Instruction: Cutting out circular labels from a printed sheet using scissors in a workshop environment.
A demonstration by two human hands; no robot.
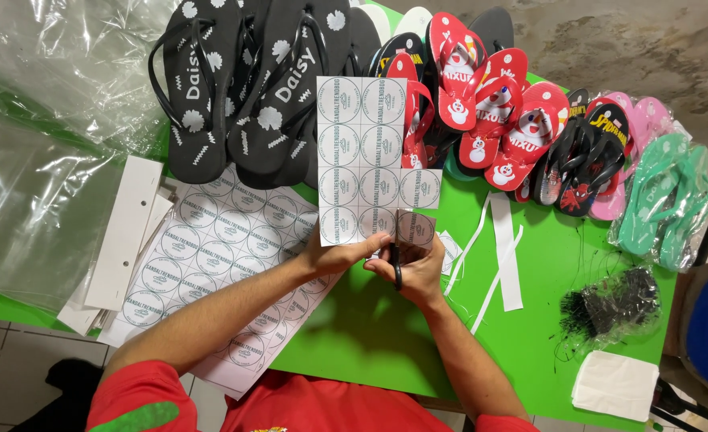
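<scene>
Over a green table, the left hand pinches a thin, floppy sticker sheet at its lower edge; the right hand grips black scissors, cutting.

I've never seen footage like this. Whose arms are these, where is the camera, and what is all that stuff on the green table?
There is no machine here. The camera sits on a person's head and looks down, so the arms are that person's own. The left hand holds up a sheet of round labels. The right hand works black-handled scissors at the sheet's lower corner. On the green table lie more label sheets, cut paper strips, black flip-flops, red ones, pink and mint pairs in plastic, a bag of black ties and clear plastic bags.
</scene>
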